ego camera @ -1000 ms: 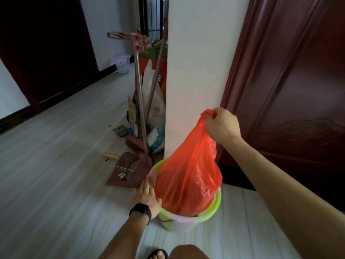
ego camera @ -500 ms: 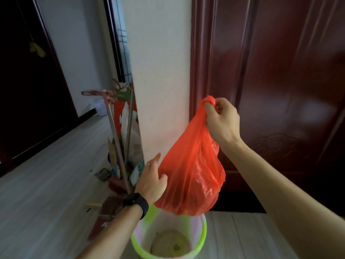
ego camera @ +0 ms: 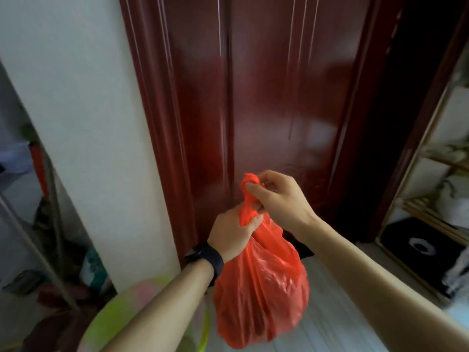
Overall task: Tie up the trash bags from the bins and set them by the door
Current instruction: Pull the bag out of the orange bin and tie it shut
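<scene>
A full red trash bag [ego camera: 261,293] hangs in the air in front of the dark red door [ego camera: 266,97]. My right hand [ego camera: 276,196] pinches the gathered top of the bag. Just below it, my left hand [ego camera: 232,235], with a black watch on the wrist, is closed around the bag's neck. The light green bin [ego camera: 111,323] stands below my left forearm, partly hidden by it.
A white wall column [ego camera: 83,123] stands left of the door. Brooms and clutter [ego camera: 48,237] lean in the corner behind it. On the right is a wooden shelf rack [ego camera: 436,204] with bags and a black item at floor level. Pale floor [ego camera: 335,306] lies under the bag.
The bag has come up clear of the bin. My left hand has moved from the bag's side to grip its neck under my right hand. The view has swung toward the door.
</scene>
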`<action>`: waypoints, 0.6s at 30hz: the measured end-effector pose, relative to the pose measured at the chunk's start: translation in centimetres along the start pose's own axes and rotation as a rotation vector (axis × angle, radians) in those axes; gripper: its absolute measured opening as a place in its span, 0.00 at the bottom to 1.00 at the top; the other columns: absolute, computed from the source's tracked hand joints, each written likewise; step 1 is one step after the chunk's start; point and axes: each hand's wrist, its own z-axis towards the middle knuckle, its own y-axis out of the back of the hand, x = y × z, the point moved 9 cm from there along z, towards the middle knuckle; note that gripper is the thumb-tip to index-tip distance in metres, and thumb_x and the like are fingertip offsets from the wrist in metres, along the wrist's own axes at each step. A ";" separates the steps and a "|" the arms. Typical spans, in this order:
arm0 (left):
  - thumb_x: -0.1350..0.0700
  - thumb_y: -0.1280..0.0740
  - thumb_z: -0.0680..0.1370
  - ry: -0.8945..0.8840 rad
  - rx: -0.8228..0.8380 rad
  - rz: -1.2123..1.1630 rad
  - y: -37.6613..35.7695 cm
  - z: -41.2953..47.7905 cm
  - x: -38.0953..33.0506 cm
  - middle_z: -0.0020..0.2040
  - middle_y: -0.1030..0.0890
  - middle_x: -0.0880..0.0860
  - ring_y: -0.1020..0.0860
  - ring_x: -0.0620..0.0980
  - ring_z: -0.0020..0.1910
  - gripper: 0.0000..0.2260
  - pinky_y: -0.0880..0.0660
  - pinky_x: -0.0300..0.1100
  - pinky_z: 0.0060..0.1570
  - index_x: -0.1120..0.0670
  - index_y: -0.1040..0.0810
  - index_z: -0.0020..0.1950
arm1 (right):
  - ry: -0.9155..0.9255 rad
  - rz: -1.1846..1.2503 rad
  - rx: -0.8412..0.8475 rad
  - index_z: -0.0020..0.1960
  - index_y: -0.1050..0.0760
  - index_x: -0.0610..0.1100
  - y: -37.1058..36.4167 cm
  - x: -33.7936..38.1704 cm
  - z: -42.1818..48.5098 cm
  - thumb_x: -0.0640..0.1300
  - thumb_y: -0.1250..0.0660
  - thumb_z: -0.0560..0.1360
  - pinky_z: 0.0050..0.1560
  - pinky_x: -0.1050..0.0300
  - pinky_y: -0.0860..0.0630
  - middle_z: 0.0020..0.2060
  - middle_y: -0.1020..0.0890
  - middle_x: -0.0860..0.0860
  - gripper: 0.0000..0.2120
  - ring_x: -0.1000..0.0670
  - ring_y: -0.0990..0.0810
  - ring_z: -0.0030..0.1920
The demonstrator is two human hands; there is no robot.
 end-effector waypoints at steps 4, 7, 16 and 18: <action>0.38 0.35 0.76 0.103 0.154 -0.079 -7.4 -1.1 6.2 0.38 0.16 0.46 0.20 0.37 0.39 0.14 0.28 0.35 0.40 0.46 0.17 0.47 | -0.186 0.130 0.085 0.45 0.18 0.48 0.7 -9.2 -1.7 0.42 0.26 0.72 0.42 0.48 0.21 0.36 0.18 0.50 0.03 0.50 0.19 0.37; 0.39 0.34 0.76 0.273 0.255 -0.197 -11.9 -3.0 11.0 0.36 0.17 0.44 0.21 0.34 0.37 0.13 0.29 0.35 0.39 0.47 0.18 0.43 | -0.339 0.188 0.042 0.55 0.20 0.50 1.7 -16.6 -4.0 0.40 0.25 0.63 0.44 0.62 0.23 0.49 0.18 0.53 0.20 0.51 0.19 0.50; 0.42 0.35 0.77 0.390 0.382 -0.434 -19.2 -2.7 17.3 0.49 0.14 0.51 0.17 0.44 0.50 0.18 0.23 0.40 0.55 0.55 0.17 0.53 | -0.434 -0.278 0.390 0.72 0.31 0.54 -5.5 -32.2 -10.7 0.59 0.26 0.71 0.72 0.58 0.40 0.66 0.34 0.63 0.32 0.62 0.39 0.69; 0.44 0.34 0.77 0.401 0.361 -0.465 -19.5 -2.0 17.9 0.48 0.14 0.51 0.17 0.43 0.48 0.17 0.23 0.38 0.52 0.56 0.17 0.52 | -0.260 -0.337 0.223 0.56 0.21 0.51 -5.8 -32.3 -10.0 0.51 0.29 0.76 0.58 0.59 0.31 0.54 0.22 0.61 0.10 0.64 0.28 0.55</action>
